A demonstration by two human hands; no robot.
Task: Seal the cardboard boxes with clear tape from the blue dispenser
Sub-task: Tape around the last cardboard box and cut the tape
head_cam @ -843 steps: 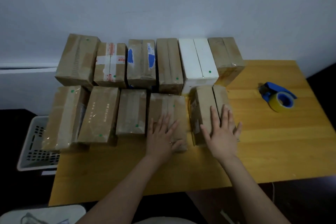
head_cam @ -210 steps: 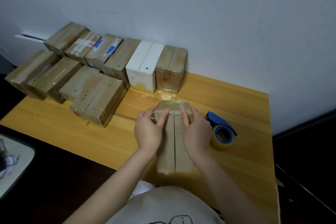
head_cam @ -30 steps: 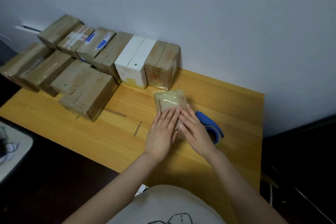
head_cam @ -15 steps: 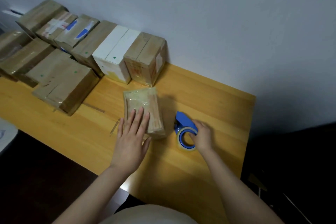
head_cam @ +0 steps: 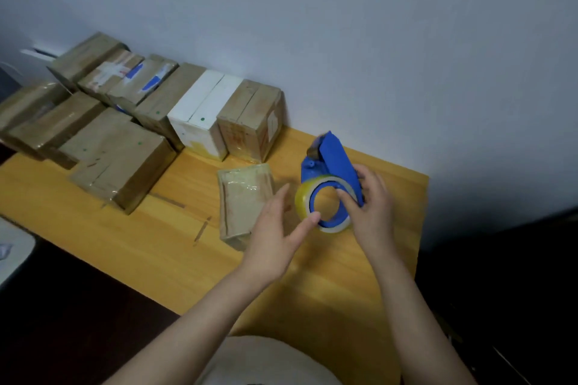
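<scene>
Head view: my right hand (head_cam: 372,209) grips the blue dispenser (head_cam: 331,159); my left hand (head_cam: 275,237), fingers straight, touches its roll (head_cam: 301,200). Next, I reckon, draw tape onto the box (head_cam: 244,194).

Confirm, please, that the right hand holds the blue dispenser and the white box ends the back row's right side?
Not quite: in the head view a brown box ends that row, the white box beside it. The right hand does hold the blue dispenser.

Both forearms reach forward, left hand (head_cam: 275,228) with fingers straight, right hand (head_cam: 372,206) curled round the dispenser (head_cam: 328,155).
</scene>
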